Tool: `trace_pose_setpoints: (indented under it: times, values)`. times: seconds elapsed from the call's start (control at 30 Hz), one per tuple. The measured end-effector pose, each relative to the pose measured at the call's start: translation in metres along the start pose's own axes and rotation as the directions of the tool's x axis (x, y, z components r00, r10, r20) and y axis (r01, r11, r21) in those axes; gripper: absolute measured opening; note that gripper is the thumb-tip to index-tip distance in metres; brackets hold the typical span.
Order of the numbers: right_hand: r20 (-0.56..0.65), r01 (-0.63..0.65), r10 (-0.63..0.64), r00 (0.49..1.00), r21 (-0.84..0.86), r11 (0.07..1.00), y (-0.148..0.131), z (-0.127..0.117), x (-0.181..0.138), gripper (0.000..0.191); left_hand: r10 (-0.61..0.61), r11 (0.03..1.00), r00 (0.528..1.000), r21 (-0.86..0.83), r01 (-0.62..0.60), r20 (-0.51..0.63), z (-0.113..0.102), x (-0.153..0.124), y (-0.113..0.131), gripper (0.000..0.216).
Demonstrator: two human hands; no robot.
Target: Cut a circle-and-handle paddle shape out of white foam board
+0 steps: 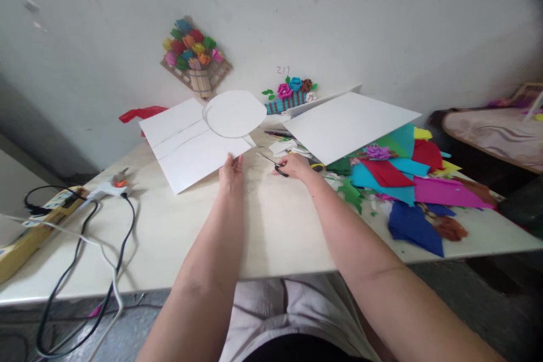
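Head view shows the left hand (231, 172) pinching a white sheet (193, 144) with a cut circle. Right hand (296, 166) is closed around small scissors (271, 163).

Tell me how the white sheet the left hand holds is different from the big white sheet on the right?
The held sheet has a circle cut nearly free at its top corner; the big sheet looks whole. The left hand grips the held sheet's edge, while nothing grips the big sheet. The big sheet lies over the coloured papers; the held sheet has only table beneath. Both are plain white.
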State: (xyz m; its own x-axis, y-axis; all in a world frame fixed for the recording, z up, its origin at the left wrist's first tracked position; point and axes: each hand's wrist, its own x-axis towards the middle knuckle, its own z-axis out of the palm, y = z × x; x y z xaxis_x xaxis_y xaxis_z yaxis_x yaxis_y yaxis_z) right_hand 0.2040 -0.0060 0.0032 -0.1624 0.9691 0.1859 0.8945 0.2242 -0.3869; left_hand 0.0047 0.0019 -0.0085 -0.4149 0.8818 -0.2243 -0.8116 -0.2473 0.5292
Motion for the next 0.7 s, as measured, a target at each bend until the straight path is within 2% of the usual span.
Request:
trace_pose_setpoints:
  times: [0.1,0.2,0.33,0.4,0.47,0.57,0.63,0.7]
  values:
    - [0.013,-0.007,0.008,1.0,-0.055,0.998,-0.003,0.004,-0.001,0.035,-0.047,0.999,0.998,-0.008,0.047,0.033,0.0,-0.001,-0.003,0.017]
    - [0.039,-0.013,0.014,0.999,-0.024,1.0,-0.003,0.009,0.0,0.037,-0.106,0.993,0.99,0.054,0.101,0.095,0.001,-0.002,-0.007,0.016]
    - [0.082,-0.022,0.009,0.997,0.163,0.986,0.003,0.014,0.007,0.031,-0.162,0.981,0.974,0.128,0.143,0.156,0.001,-0.005,-0.011,0.016]
    - [0.057,-0.072,0.058,0.997,0.295,0.953,0.006,0.016,0.012,0.022,-0.174,0.978,0.969,0.142,0.15,0.173,0.001,-0.005,-0.011,0.017]
    - [0.012,-0.107,0.113,0.993,0.45,0.886,0.008,0.018,0.015,0.019,-0.184,0.975,0.966,0.155,0.157,0.179,0.0,-0.005,-0.011,0.017]
    - [0.006,-0.138,0.187,0.982,0.697,0.704,0.004,0.015,0.013,0.026,-0.209,0.968,0.962,0.179,0.178,0.175,0.0,-0.005,-0.011,0.017]
    - [0.026,-0.143,0.199,0.98,0.787,0.6,0.0,0.014,0.01,0.028,-0.223,0.961,0.956,0.206,0.183,0.189,0.0,-0.006,-0.012,0.017]
    - [0.017,-0.118,0.178,0.984,0.81,0.574,-0.003,0.014,0.007,0.029,-0.228,0.956,0.948,0.237,0.175,0.222,0.001,-0.007,-0.012,0.017]
